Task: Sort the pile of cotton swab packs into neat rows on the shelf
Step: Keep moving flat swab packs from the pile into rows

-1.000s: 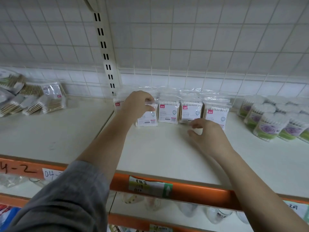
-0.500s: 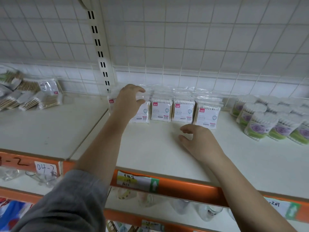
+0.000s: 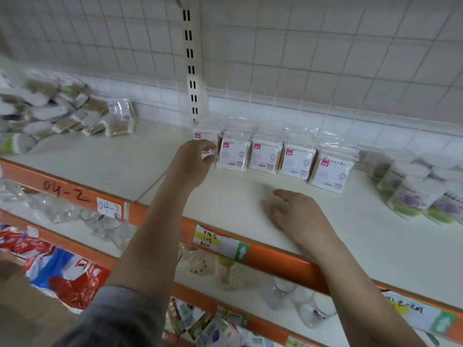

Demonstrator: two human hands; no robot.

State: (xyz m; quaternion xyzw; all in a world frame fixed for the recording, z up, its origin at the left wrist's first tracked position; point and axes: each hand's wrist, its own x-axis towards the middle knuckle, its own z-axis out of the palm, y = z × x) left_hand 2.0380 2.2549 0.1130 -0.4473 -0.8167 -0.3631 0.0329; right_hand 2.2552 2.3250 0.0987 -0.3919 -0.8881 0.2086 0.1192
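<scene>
Up on the white shelf (image 3: 250,211), a row of five cotton swab packs (image 3: 265,156) stood against the tiled back wall, while the unsorted pile (image 3: 62,113) lay well apart at far left. The left hand (image 3: 193,161) pinched the leftmost pack (image 3: 206,137) between thumb and fingertips at its lower edge. The right hand (image 3: 298,216) rested on the shelf, fingers relaxed, holding nothing. These packs looked light and crinkly (thin plastic over stiff sticks), likely slippery, so gripping a side edge seemed safest. Compared with half a second earlier, the left hand had dropped from the pack's top to its lower edge; the right hand had barely shifted.
</scene>
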